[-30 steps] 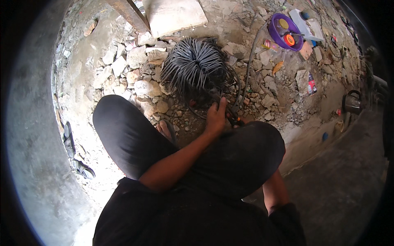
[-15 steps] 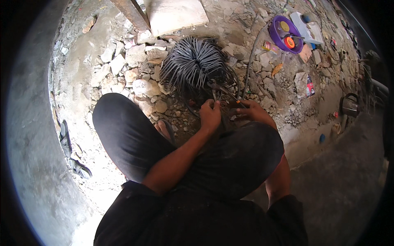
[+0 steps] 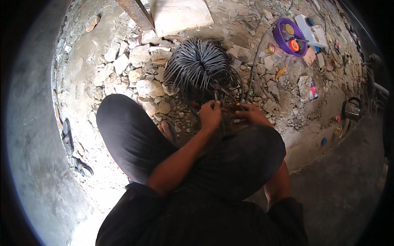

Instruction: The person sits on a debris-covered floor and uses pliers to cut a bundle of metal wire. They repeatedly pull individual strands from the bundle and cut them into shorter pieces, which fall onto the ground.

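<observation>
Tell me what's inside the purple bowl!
The purple bowl holds, among other things, a round orange thing and a round yellowish one. Whatever lies beneath them is hidden.

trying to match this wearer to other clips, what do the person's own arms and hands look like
The black top has short sleeves, leaving both forearms bare. No glove shows on the left hand or right hand, and no band shows on the left wrist. The right wrist is largely hidden behind the knee.
</observation>
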A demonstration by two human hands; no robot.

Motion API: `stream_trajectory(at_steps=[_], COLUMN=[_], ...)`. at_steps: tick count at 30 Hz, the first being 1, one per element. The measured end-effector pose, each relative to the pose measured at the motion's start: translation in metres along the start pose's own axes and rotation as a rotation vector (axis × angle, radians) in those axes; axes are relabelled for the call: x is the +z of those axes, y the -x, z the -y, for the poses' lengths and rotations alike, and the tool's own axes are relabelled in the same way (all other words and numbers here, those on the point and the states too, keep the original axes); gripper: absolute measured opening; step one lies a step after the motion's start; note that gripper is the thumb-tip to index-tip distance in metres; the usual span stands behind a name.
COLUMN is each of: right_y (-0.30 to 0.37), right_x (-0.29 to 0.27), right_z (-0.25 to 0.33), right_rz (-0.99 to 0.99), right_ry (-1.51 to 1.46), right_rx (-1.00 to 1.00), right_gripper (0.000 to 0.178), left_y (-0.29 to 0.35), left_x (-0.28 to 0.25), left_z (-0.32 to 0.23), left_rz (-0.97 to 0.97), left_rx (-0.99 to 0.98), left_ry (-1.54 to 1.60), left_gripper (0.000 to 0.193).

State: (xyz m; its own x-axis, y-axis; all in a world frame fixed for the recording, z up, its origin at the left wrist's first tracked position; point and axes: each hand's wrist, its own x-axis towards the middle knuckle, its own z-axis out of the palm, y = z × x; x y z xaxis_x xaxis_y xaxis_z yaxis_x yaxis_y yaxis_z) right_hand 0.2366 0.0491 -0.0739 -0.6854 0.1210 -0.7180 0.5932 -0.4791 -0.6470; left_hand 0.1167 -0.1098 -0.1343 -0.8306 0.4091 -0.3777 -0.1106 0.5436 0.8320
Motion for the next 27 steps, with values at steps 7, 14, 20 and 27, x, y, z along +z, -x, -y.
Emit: stream_trajectory(at_steps=[7,14,20,27], right_y=[-0.038,-0.024,0.003,0.010], right_x=[0.000,0.033,0.033,0.003], right_z=[-0.058,-0.064,-0.060,-0.069], right_rz=[0.097,-0.450,-0.413,-0.129], right_ry=[-0.137,0.969,1.103,-0.099], right_rx=[0.174,-0.050,-0.197,0.020], right_gripper=[0.042,0.053,0.074,0.071], left_y=[0.000,0.010,0.007,-0.004], left_x=[-0.006,0.013,0.034,0.033], left_z=[-0.015,-0.041,-0.070,-0.031], left_rz=[0.143,0.375,0.263,0.669], left_rx=[-0.117,-0.650,-0.790,-0.659], left_ry=[0.008,0.767,0.743,1.129], left_gripper=[0.029,0.045,0.045,0.040])
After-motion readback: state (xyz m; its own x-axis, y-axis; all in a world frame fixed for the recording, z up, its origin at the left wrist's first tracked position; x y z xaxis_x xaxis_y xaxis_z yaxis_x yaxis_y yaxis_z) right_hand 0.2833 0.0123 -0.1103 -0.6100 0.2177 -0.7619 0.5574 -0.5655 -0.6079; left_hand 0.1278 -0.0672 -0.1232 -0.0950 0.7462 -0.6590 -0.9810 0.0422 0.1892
